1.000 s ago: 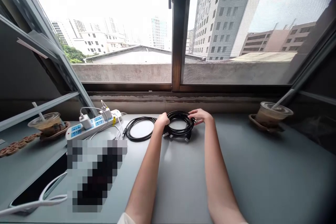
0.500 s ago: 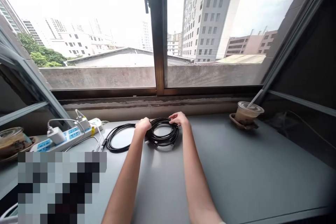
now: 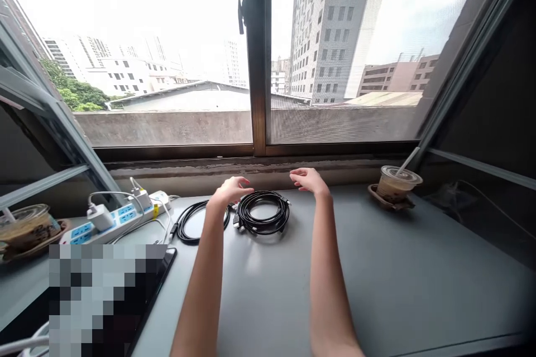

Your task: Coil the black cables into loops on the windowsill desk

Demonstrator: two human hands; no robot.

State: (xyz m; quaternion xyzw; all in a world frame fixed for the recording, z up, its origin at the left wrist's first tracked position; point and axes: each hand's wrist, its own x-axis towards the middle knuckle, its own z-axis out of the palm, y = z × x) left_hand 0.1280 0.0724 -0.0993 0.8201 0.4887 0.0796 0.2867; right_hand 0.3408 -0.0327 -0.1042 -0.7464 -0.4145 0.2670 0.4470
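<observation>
A thick coil of black cable (image 3: 263, 227) lies flat on the grey table (image 3: 268, 290), its plug ends poking out at its left side and upper right. To its left is a thinner black cable loop (image 3: 189, 240), partly covered by my left hand and forearm. My left hand (image 3: 228, 191) hovers over the gap between the two coils, thumb and fingers apart, holding nothing. My right hand (image 3: 310, 179) is raised above and to the right of the thick coil, apart from it, with its fingers loosely bent and nothing in them.
A white power strip (image 3: 121, 216) with plugged-in chargers lies at the left. Beside it stands a drink cup (image 3: 31, 226), and a black flat device (image 3: 161, 276) is nearer me, partly pixelated. Another iced drink cup (image 3: 396, 183) stands at the right. A window frame (image 3: 259, 95) rises behind.
Both hands have let go of the thick coil and lifted. My right hand has moved right, away from it; my left hand has opened and shifted slightly left. The camera view has shifted slightly.
</observation>
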